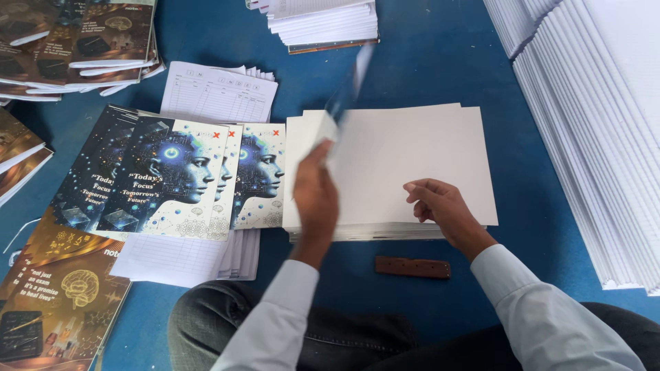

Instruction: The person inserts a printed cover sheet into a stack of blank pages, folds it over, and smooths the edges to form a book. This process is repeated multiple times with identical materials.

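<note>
- While the person sits cross-legged on the blue work surface (440, 62), the fanned pile of glossy printed covers with a blue face design (172, 178) lies well out to the far side of the left hand, overlapping loose ruled index sheets (220, 93).
- Further off the same way lie stacks of brown-and-gold covered notebooks (75, 41).
- The left hand (316, 196) is raised and closed, thumb and fingers pinching the lower end of a thin glossy cover sheet (347, 93) that stands nearly edge-on and is blurred with motion; it rises up and away from the grip.
- I would judge that sheet light, springy and rather slick, likely to flop or curl if held only at one corner; a pinch near the middle of an edge should steady it better.
- Just beside that grip, and under it, sits the squared stack of plain white ruled pages (412, 158); as a block it looks heavy and liable to slide apart, best taken from both sides.
- The right hand (440, 206) rests on the stack's near edge, fingers curled down on the top page, pressing rather than gripping.
- Below that hand lies a small brown flat bar (412, 267).
- Well beyond it stand tall fanned piles of white ruled paper (591, 137).
</note>
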